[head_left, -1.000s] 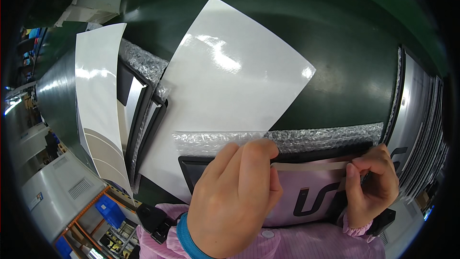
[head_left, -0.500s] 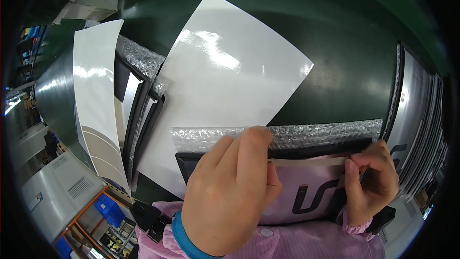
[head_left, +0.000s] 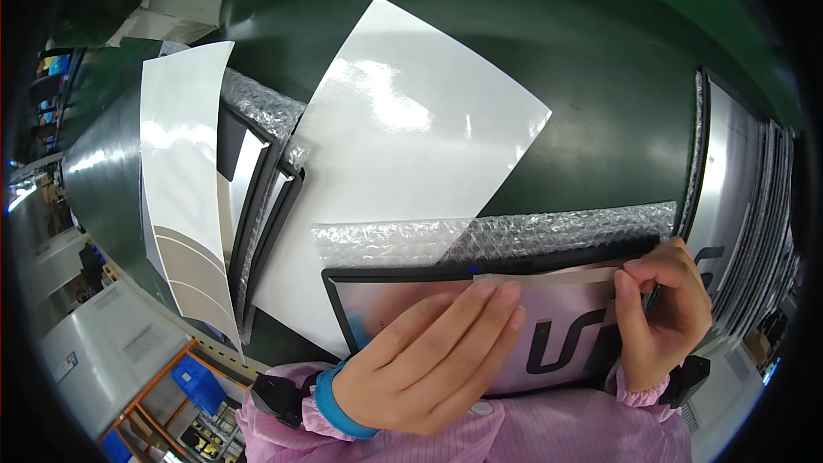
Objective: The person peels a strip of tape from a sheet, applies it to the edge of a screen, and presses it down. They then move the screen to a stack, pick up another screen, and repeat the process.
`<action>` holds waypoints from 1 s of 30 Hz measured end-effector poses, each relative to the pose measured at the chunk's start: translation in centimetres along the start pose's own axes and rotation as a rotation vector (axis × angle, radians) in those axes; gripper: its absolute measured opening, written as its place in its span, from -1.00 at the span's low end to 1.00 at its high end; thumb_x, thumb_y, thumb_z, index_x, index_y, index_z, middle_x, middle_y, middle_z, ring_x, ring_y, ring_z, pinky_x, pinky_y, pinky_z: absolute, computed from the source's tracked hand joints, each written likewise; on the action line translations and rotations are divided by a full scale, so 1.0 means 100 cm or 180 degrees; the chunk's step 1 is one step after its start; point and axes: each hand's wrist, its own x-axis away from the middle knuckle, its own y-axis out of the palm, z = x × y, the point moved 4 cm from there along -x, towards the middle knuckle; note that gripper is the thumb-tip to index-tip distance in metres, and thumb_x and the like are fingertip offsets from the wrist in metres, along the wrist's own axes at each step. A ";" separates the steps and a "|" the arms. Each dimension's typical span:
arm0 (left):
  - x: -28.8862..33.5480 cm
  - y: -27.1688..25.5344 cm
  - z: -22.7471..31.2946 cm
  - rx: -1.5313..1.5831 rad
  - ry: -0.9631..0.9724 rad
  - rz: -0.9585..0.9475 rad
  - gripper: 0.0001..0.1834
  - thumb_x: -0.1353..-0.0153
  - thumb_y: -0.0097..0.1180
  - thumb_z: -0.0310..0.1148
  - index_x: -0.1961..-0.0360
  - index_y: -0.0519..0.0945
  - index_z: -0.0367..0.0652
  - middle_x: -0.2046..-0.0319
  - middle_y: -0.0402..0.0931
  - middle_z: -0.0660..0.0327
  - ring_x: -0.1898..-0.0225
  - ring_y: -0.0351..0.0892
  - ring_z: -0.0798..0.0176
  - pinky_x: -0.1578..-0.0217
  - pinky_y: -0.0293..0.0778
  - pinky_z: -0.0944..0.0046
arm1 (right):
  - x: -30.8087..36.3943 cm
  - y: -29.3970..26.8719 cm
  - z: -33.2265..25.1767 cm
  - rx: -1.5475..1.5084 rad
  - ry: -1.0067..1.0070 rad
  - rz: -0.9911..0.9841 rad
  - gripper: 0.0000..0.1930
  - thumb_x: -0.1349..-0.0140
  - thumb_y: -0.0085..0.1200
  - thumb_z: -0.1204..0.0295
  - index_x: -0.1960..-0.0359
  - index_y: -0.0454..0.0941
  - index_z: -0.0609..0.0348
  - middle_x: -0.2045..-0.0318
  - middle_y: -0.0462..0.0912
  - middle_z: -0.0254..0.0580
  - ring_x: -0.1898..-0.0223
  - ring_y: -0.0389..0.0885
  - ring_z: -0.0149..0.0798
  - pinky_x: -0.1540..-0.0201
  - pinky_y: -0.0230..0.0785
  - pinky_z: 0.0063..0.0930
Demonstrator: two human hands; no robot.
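A flat panel (head_left: 364,298) with a black frame and a shiny face reflecting pink leans against my front, partly hidden by my hands. A black curved marking shows on its face. Along its upper edge runs a narrow pale beige strip of tape (head_left: 549,277). My right hand (head_left: 669,309) pinches the strip's right end between thumb and forefinger. Fingers stretched out together, my left hand (head_left: 420,369) lies over the panel's face, fingertips just below the strip's left end. A small blue spot (head_left: 474,269) shows on the frame above them. Bubble wrap (head_left: 549,230) sticks out behind the frame.
A large glossy white sheet (head_left: 420,154) lies on the green table (head_left: 591,154). To its left stand black-framed panels (head_left: 253,197) with bubble wrap and a curved white-and-beige sheet (head_left: 184,154). Several panels (head_left: 729,197) stand stacked at the right. A white box (head_left: 184,0) sits far left.
My left hand has let go near the strip's left end, turned and lowered, its fingers straightening over the panel. The right hand keeps its pinch almost in place.
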 end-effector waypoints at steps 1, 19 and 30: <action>0.001 0.000 0.001 -0.0003 0.0007 0.0020 -0.77 -0.17 0.08 -0.46 0.17 0.65 -0.25 0.11 0.64 0.05 0.06 0.63 0.13 0.10 0.56 0.24 | 0.001 -0.001 -0.001 0.0010 -0.0017 0.0009 -0.84 0.15 0.25 0.71 0.48 0.57 0.29 0.57 0.58 -0.23 0.55 0.42 -0.37 0.44 0.22 -0.54; 0.005 0.000 -0.022 0.0281 -0.0969 0.0664 -0.62 0.15 0.42 -0.53 0.21 0.67 -0.30 0.36 0.57 0.17 0.42 0.57 0.24 0.43 0.48 0.34 | 0.004 -0.011 -0.004 -0.0145 -0.0562 -0.0075 -0.81 0.17 0.29 0.67 0.47 0.58 0.27 0.56 0.57 -0.23 0.56 0.42 -0.32 0.45 0.21 -0.50; -0.005 0.005 -0.035 0.1094 -0.1278 0.0217 -0.63 0.12 0.38 -0.63 0.19 0.71 -0.22 0.37 0.41 0.21 0.51 0.42 0.38 0.55 0.33 0.41 | 0.018 -0.016 -0.027 -0.0075 -0.1508 -0.0775 -0.81 0.18 0.38 0.38 0.49 0.61 0.01 0.54 0.51 -0.43 0.52 0.31 -0.40 0.53 0.03 -0.52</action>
